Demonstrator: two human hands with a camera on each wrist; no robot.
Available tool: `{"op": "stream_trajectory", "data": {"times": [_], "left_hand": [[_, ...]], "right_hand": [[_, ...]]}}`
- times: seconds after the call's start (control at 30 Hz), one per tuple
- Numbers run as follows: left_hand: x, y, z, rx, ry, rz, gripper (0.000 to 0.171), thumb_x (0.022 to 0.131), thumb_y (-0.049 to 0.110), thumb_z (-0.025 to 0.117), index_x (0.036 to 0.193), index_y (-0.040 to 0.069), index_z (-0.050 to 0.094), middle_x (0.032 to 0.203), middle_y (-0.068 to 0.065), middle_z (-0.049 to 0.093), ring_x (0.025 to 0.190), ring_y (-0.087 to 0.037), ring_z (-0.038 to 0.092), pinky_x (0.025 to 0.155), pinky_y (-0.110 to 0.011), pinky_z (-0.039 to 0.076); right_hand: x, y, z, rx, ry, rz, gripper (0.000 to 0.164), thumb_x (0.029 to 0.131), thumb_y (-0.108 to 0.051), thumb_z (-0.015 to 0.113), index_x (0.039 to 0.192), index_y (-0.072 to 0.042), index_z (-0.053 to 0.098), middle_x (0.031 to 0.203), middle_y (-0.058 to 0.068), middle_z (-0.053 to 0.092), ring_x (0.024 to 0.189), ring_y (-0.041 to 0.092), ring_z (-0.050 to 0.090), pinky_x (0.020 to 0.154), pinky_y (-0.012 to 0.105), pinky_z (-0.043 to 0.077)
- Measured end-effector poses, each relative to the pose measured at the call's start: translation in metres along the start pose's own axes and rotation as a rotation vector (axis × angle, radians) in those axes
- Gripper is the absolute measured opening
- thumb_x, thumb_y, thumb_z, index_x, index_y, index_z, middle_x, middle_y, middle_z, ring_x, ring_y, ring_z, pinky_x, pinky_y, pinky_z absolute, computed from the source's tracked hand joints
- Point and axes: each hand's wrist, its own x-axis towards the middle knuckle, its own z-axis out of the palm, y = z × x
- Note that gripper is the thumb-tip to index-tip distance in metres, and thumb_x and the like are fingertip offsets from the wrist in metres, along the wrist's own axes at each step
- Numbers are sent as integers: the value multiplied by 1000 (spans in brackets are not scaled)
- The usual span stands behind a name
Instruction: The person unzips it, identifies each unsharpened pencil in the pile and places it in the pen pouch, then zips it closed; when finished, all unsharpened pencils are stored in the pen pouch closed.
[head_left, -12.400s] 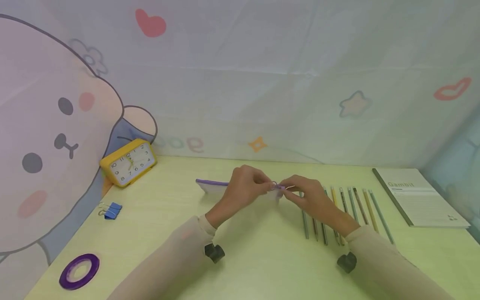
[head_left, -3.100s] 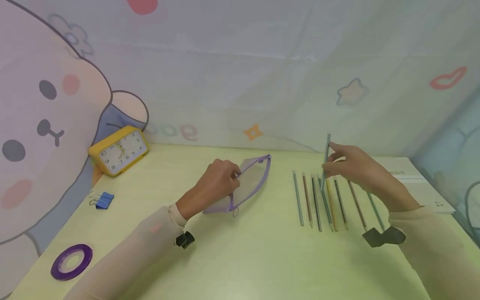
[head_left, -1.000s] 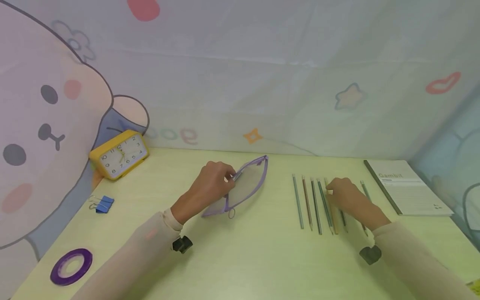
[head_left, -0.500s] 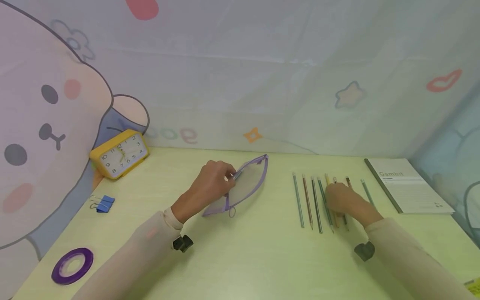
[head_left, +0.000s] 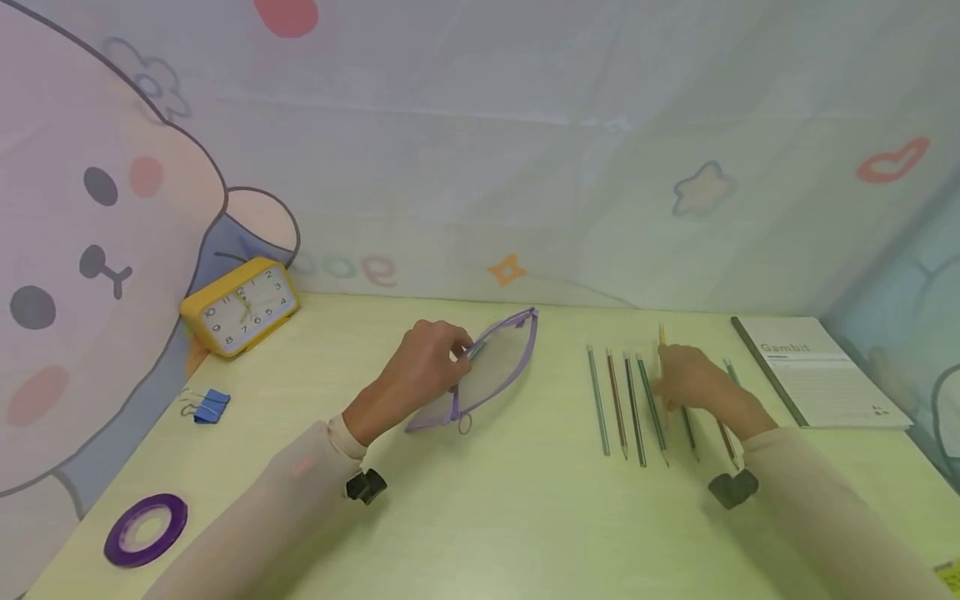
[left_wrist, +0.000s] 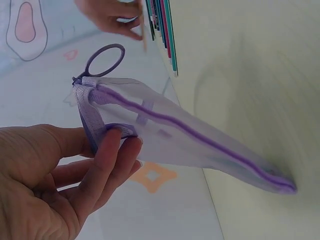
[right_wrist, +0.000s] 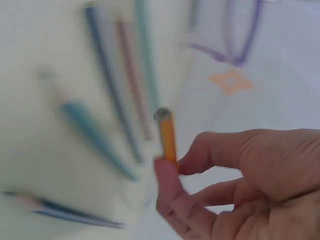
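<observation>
"What do we see the left hand (head_left: pixel 412 367) doing?"

"We see its thumb and fingers pinching one edge of the purple-trimmed mesh pouch (head_left: pixel 495 367). The pouch sits around the middle of the table (head_left: pixel 525 517), its mouth spread apart. A slim bluish thing (head_left: pixel 476 349) shows there, right by the fingers."

"And the right hand (head_left: pixel 693 383)?"

"It is to the right of the pouch, well apart from it, with a yellow pencil (right_wrist: pixel 169 140) pinched between thumb and finger. We find the lower part blurred, so we can't tell whether it touches the table."

"Where do we find the other pencils (head_left: pixel 633 408)?"

"Four lie side by side just left of that hand. We spot more beneath and beyond it, partly covered."

"What else do we have?"

"On the far right, a notebook (head_left: pixel 817 375) marked Gambit. On the far left, a yellow clock (head_left: pixel 243 310); nearer, a blue binder clip (head_left: pixel 212 407); and at the near left, a purple tape roll (head_left: pixel 180 517)."
</observation>
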Motion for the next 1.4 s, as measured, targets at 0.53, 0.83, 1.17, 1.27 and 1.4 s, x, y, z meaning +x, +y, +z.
{"op": "stream_trajectory", "data": {"times": [0.53,0.83,1.17,1.27,1.4], "left_hand": [[-3,0,5,-55,-27,-11,31,89,1,57,114,-2,75,94,-16,78,49,-6,66,43,-19,37],[-2,0,8,-42,-38,-6,25,91,2,60,110,-2,75,93,-16,77,51,-8,67,44,-19,43],[0,1,6,-19,-20,26,25,92,4,61,111,-4,75,95,-18,77,50,-8,67,44,-18,43],[0,1,5,-12,-20,19,23,92,5,62,110,-3,76,95,-18,77,51,-8,67,43,-18,40],[1,1,3,-21,-24,10,24,92,4,61,110,-2,76,94,-16,77,51,-8,67,42,-17,36]], "right_hand": [[0,-113,11,757,-371,-248,58,96,-18,56,150,0,43,126,10,65,120,22,63,112,39,44],[47,-141,43,816,-372,-269,49,97,-10,56,143,4,46,125,27,67,108,27,72,98,34,55],[60,-164,45,595,-219,-74,30,94,-13,60,117,2,48,98,12,72,85,17,75,96,45,52],[59,-164,39,548,-204,-77,23,96,-16,60,109,0,51,99,13,74,87,18,75,92,42,50],[47,-155,19,510,-177,-140,38,96,-20,58,125,5,58,124,19,68,94,19,75,97,42,52]]}}
